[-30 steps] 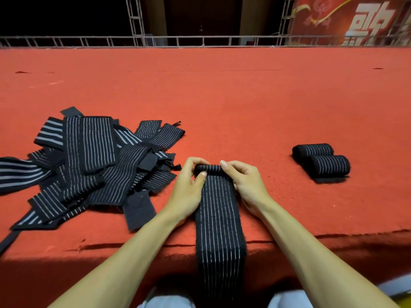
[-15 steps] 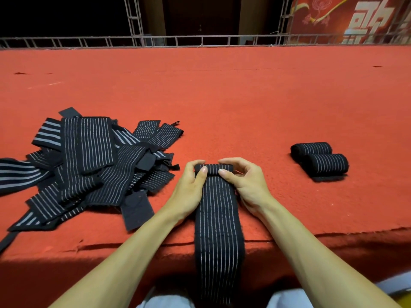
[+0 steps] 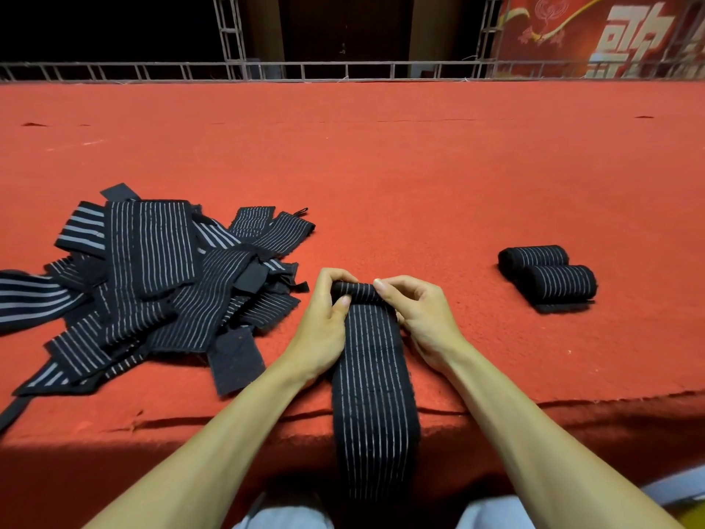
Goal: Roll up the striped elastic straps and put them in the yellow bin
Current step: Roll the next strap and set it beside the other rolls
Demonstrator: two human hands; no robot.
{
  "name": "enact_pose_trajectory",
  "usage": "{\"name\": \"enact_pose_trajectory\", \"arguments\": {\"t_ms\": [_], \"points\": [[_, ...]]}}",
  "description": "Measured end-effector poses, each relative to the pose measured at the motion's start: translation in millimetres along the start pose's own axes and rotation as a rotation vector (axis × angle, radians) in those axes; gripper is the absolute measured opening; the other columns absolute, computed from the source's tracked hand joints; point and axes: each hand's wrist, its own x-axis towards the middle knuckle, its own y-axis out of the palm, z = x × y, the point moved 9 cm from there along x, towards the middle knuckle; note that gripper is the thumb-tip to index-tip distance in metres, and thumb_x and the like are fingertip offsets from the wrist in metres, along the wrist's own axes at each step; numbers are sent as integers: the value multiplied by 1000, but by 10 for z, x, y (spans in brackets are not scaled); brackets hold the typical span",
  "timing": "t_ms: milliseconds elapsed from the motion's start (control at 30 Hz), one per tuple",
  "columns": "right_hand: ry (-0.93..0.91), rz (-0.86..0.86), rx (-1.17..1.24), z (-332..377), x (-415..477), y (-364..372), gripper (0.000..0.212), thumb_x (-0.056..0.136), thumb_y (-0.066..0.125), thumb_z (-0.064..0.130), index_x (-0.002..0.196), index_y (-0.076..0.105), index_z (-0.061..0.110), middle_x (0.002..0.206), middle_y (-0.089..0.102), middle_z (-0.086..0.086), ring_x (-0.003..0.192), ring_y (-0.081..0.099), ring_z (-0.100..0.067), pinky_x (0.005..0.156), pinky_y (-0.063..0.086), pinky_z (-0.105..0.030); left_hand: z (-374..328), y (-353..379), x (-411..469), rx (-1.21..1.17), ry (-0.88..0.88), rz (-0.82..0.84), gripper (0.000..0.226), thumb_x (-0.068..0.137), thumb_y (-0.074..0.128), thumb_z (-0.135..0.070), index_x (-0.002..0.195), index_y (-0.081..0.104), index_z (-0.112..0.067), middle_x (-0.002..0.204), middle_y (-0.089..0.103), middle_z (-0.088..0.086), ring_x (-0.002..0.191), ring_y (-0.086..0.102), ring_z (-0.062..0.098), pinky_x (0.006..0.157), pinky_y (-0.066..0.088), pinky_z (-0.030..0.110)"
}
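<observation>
Progress check, biggest stuff first: red carpeted counter (image 3: 419, 177) takes up most of the view, and honestly the job looks barely past the start. Over on the left of it sits a big messy pile of black elastic straps with thin white stripes (image 3: 152, 284), all loose and overlapping, none rolled. I can't count them properly since they cover each other, but it's a fair few.

Next is the one long striped strap being worked on (image 3: 372, 383). It lies flat in the middle and hangs over the near edge toward the person's lap. Only its far end is curled into a small tight roll, so most of its length is left to wind.

Well off to the right are two finished striped rolls (image 3: 549, 278), lying side by side and touching, on the counter and not binned.

Left hand (image 3: 324, 322) and right hand (image 3: 419, 318) are both pinched closed on that little roll, one at each end, fingertips on top.

Yellow bin: maybe a sliver of yellow at the bottom right corner, can't tell for sure.
</observation>
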Motion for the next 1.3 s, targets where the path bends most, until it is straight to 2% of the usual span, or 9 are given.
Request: {"name": "enact_pose_trajectory", "arguments": {"t_ms": [167, 267, 433, 533, 633, 767, 900, 1200, 1300], "points": [[-48, -50, 38, 23, 15, -79, 6, 83, 73, 13, 89, 75, 12, 92, 73, -6, 91, 66, -20, 86, 53, -38, 111, 21, 25, 16, -58, 9, 21, 102, 40, -11, 115, 43, -27, 101, 56, -5, 87, 53, 2, 81, 45, 21], [-25, -61, 78, 22, 4, -88, 12, 82, 73, 5, 91, 73, 13, 90, 71, -4, 86, 64, -20, 77, 53, -37, 189, 63, 27, -88, -147, 23, 23, 101, 44, -17, 122, 42, -27, 101, 58, 0, 91, 56, 13, 85, 46, 32], [-14, -52, 99, 41, -11, -68, 22, 79, 71, -5, 92, 70, 12, 85, 69, -3, 77, 64, -15, 68, 54, -31, 210, 81, 20, -83, -200, 28, 32, 102, 42, -32, 132, 37, -24, 118, 58, 3, 106, 57, 16, 96, 46, 35], [1, -30, 116, 13, -2, -64, 26, 77, 73, -6, 93, 70, 14, 84, 68, -6, 76, 64, -20, 68, 52, -38, 208, 83, 22, -68, -173, 35, 22, 103, 39, -25, 125, 37, -25, 112, 57, 2, 99, 57, 13, 92, 46, 33], [-4, 0, 100, 0, -12, -57, 27, 77, 74, -3, 95, 70, 16, 86, 68, -6, 77, 64, -20, 60, 53, -31, 186, 78, 12, -84, -125, 43, 17, 103, 38, -17, 114, 39, -31, 105, 55, 3, 90, 54, 12, 84, 47, 33], [-50, -30, 2, 8, 15, -55, 8, 84, 73, 18, 92, 72, 16, 89, 71, -1, 86, 64, -18, 76, 52, -35, 89, 64, 4, -56, -37, 44, 22, 102, 37, -7, 108, 39, -28, 101, 50, 0, 84, 50, 2, 79, 44, 19], [-38, -9, -55, 10, 13, 5, 25, 90, 65, 35, 89, 73, 11, 88, 71, -6, 84, 65, -20, 83, 51, -43, 34, 62, 0, -94, -5, 51, 28, 100, 37, -1, 107, 41, -28, 98, 49, -1, 82, 49, 4, 75, 45, 19], [-59, -23, 46, 16, 8, -58, 6, 80, 76, 14, 84, 75, 18, 89, 72, 0, 92, 64, -21, 94, 49, -49, 147, 64, 12, -99, -120, 25, 28, 98, 42, -2, 114, 42, -25, 99, 54, 1, 86, 52, 10, 81, 47, 31], [-43, -32, 85, 31, -1, -71, 15, 78, 76, 4, 90, 73, 13, 92, 70, -5, 89, 64, -21, 89, 51, -46, 161, 88, 7, -158, -176, 26, 28, 99, 46, -6, 122, 41, -21, 98, 55, 2, 84, 55, 9, 72, 49, 20]]}}
